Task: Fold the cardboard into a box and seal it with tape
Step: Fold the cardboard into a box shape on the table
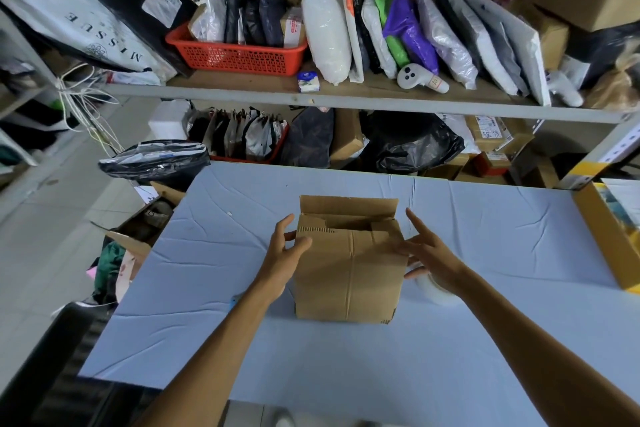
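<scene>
A brown cardboard box (348, 274) stands upright in the middle of the light blue table (485, 340). Its far flap sticks up and the near flaps are folded partly inward. My left hand (287, 253) is at the box's upper left edge, fingers spread, thumb touching the cardboard. My right hand (429, 250) is at the upper right corner with fingers apart and fingertips against the box. A roll of clear tape (433, 291) lies on the table just right of the box, partly hidden under my right wrist.
A metal shelf (346, 99) packed with parcels and a red basket (235, 54) runs behind the table. A yellow-edged carton (602, 236) sits at the table's right edge. Open boxes and clothes lie on the floor at left (138, 239).
</scene>
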### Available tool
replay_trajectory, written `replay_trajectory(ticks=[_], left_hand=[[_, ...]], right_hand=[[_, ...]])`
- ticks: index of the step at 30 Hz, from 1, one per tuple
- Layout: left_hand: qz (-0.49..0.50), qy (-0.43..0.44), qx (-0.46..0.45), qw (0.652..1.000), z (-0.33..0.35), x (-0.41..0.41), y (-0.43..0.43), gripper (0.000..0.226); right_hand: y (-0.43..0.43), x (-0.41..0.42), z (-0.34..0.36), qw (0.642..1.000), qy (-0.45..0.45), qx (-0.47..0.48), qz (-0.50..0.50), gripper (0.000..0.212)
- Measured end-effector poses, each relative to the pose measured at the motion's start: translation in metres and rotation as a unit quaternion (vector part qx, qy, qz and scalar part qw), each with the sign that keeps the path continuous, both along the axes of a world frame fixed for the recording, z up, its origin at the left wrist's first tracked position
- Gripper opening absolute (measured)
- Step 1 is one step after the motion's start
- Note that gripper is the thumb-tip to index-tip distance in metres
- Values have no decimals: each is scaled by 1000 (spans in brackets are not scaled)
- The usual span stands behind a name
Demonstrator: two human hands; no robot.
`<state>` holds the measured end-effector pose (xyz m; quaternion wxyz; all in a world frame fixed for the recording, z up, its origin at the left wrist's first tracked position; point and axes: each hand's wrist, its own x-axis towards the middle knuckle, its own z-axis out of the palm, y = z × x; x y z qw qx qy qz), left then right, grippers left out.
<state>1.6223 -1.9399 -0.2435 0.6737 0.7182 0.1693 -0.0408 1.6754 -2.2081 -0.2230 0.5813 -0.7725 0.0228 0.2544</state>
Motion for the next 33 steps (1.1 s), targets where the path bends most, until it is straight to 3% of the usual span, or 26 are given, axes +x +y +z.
replay_trajectory(ticks=[4, 8, 14, 19, 25, 33], left_hand=[[-28, -35, -12, 999, 6, 2, 2, 76], [-47, -60, 35, 996, 5, 3, 9, 89], [-51, -59, 47, 996, -3, 0, 8, 52], [-36, -40, 21, 998, -9, -3, 8, 41], [-31, -41, 24, 998, -10, -7, 9, 45], [-5, -67, 78, 995, -4, -4, 10, 31]], right_hand=[[-1, 2, 11, 998, -19, -28, 52, 83], [-3, 5, 15, 995, -63, -33, 63, 86], [-9, 1, 2, 997, -70, -4, 35, 51], [-5, -2, -3, 995, -90, -36, -6, 33], [-9, -9, -6, 994, -99, -45, -11, 34], [6, -16, -2, 990, -124, -40, -53, 32]])
